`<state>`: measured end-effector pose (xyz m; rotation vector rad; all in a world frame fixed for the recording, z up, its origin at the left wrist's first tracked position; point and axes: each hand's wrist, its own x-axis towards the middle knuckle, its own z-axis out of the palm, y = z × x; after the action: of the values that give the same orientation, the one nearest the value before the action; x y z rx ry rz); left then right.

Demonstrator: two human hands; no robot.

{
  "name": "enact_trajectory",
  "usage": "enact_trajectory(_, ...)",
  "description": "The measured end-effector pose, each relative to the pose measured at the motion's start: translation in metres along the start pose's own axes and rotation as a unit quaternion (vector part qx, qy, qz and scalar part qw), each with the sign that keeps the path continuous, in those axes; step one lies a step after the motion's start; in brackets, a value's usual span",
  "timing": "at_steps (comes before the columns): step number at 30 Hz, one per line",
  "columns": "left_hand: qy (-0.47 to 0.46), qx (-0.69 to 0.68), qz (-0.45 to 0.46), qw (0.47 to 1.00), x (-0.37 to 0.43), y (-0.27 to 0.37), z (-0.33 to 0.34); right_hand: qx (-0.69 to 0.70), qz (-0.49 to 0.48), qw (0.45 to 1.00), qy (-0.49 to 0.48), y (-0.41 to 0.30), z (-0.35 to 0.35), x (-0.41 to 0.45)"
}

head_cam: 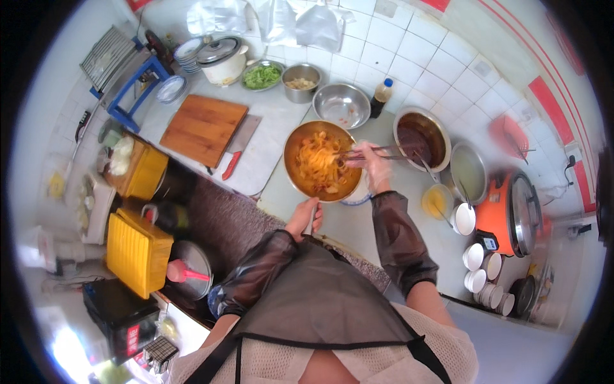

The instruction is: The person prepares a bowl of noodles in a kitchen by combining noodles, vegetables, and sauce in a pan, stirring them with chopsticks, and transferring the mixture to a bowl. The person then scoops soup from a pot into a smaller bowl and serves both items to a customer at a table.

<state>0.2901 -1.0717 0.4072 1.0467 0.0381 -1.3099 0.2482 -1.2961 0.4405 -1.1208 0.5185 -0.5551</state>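
My left hand [306, 217] is bare and closed around the handle of a round metal pan [290, 169]. Wide noodles [314, 156] in reddish-orange sauce lie in the pan with darker bits. A clear plastic glove covers my right hand [373, 165], which holds dark chopsticks [352, 156]; their tips reach into the noodles and look blurred. Partly hidden under the pan's right side is a blue-rimmed plate [360, 196]. Behind the pan sits a steel bowl [341, 106] with a few scraps in it.
To the left are a wooden cutting board [205, 128] and a red-handled cleaver [232, 165]. A pot of dark sauce [422, 139], an orange cooker [499, 211] and several white bowls [474, 257] stand right. A dark bottle [381, 99] is by the tiled wall.
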Motion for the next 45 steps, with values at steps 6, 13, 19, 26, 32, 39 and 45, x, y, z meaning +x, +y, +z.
enact_trajectory(6,-0.038,0.041,-0.007,0.998,-0.004,0.006,-0.002,-0.343,-0.014,0.893,-0.292,-0.05,0.092,0.035)
enact_trajectory(13,-0.053,-0.088,-0.002,0.995,-0.008,0.015,-0.014,-0.19,-0.018,0.982,-0.003,-0.044,0.023,0.107)
enact_trajectory(19,-0.017,-0.121,0.017,0.992,0.024,0.009,-0.023,-0.084,-0.021,0.991,0.106,0.042,-0.003,0.002)
enact_trajectory(26,0.037,-0.044,0.0,0.998,0.015,0.013,-0.015,-0.173,-0.078,0.981,-0.027,-0.034,0.036,-0.032)
enact_trajectory(32,-0.036,-0.033,-0.054,0.997,0.017,0.006,0.002,-0.208,-0.126,0.97,-0.027,0.019,0.013,-0.001)
enact_trajectory(39,0.023,-0.015,0.005,1.0,0.007,0.017,-0.001,-0.138,-0.028,0.99,-0.003,0.02,0.021,-0.005)
enact_trajectory(45,0.084,0.013,0.035,0.996,0.007,0.015,-0.023,-0.169,-0.067,0.982,-0.048,-0.019,0.039,-0.016)
